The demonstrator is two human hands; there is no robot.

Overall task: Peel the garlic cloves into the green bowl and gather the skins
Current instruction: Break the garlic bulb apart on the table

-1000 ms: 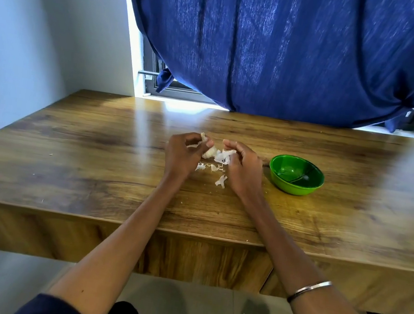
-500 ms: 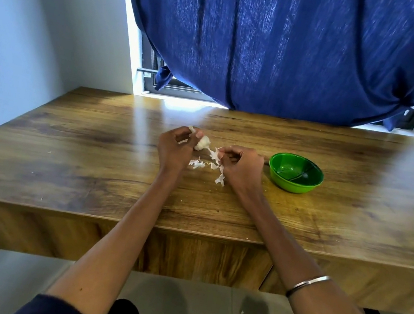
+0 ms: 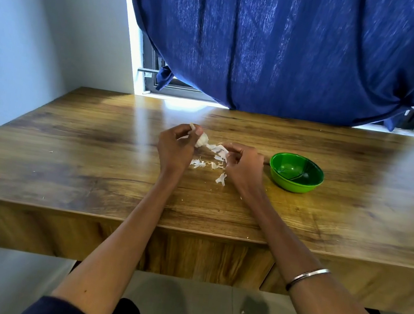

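My left hand [image 3: 174,147] pinches a white garlic clove [image 3: 201,139] between thumb and fingers, just above the wooden table [image 3: 89,164]. A strip of papery skin [image 3: 218,149] stretches from the clove to my right hand [image 3: 244,165], whose fingers pinch its other end. Several loose white skins [image 3: 198,163] lie on the table between and below my hands, one scrap [image 3: 221,179] nearer to me. The green bowl [image 3: 313,184] stands on the table just right of my right hand; I cannot tell what it holds.
A dark blue curtain [image 3: 287,47] hangs behind the table's far edge, with a window frame [image 3: 156,77] at its left. A pale wall [image 3: 29,31] borders the table's left side. Small crumbs dot the tabletop.
My hands have drawn apart: the left kept the clove, the right pulled a strip of skin off to the right, stretching it between them.
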